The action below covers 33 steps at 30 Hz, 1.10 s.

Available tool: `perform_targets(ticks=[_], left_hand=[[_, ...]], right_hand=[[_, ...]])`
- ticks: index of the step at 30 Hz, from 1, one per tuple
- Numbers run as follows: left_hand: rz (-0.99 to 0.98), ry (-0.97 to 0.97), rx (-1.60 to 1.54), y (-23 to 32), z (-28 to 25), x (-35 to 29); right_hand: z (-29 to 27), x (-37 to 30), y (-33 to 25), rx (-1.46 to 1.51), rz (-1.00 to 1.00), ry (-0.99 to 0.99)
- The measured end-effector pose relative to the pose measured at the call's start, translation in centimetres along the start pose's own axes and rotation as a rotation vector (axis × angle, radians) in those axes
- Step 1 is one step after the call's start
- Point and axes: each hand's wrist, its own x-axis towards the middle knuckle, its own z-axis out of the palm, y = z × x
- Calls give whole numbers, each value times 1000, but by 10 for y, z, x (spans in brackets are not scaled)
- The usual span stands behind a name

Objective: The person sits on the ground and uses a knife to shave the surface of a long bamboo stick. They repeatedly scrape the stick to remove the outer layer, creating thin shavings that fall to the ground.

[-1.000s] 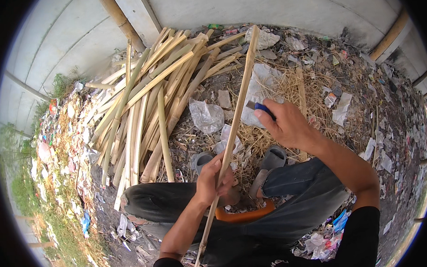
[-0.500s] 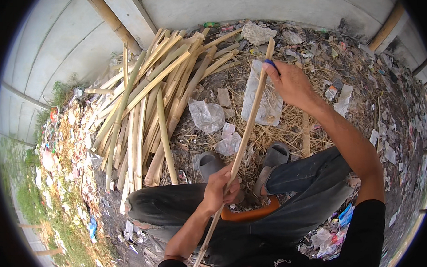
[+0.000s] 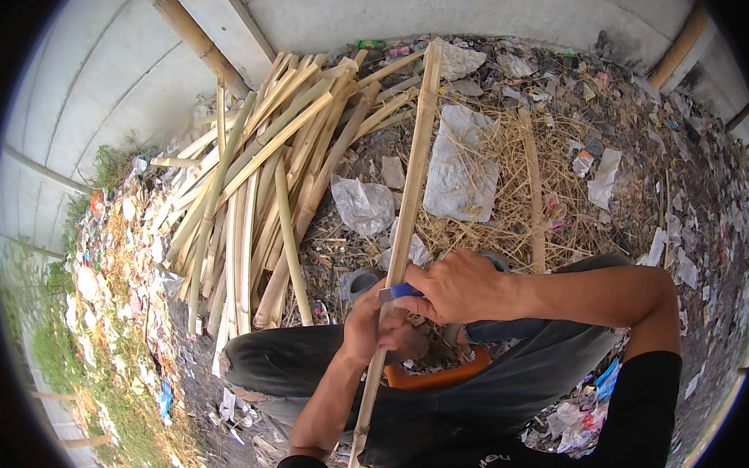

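Note:
A long split bamboo strip (image 3: 419,154) runs from between my thighs up and away over the ground, its far end near the wall. My left hand (image 3: 364,323) is wrapped round its lower part, above my lap. Close beside it, my right hand (image 3: 463,287) grips a blue-handled knife (image 3: 406,291). The short metal blade lies across the strip, right by my left fingers. Part of the right-hand fingers is hidden behind the knife and strip.
A large pile of bamboo strips (image 3: 261,184) lies at the left. Ahead are a whitish slab (image 3: 461,169), straw-like shavings (image 3: 506,217) and a crumpled plastic bag (image 3: 362,204). An orange curved object (image 3: 441,375) sits between my legs. A pale wall (image 3: 466,12) closes the far side; litter covers the ground.
My right hand has come down from the strip's far end to beside my left hand, bringing the knife. The strip's far end has swung left, and its broad face now shows.

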Motion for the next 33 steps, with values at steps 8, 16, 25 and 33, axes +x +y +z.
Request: perform_targets(ticks=[8, 16, 25, 33], left_hand=[[-167, -187, -151, -8, 12, -5], [-147, -288, -426, -5, -1, 1], [-142, -166, -289, -1, 1, -4], [39, -12, 132, -13, 12, 2]], right_hand=[[-98, 29, 143, 17, 460, 541], [-61, 9, 45, 57, 276, 215], [-38, 29, 60, 65, 310, 162], [-71, 19, 88, 83, 432, 189]])
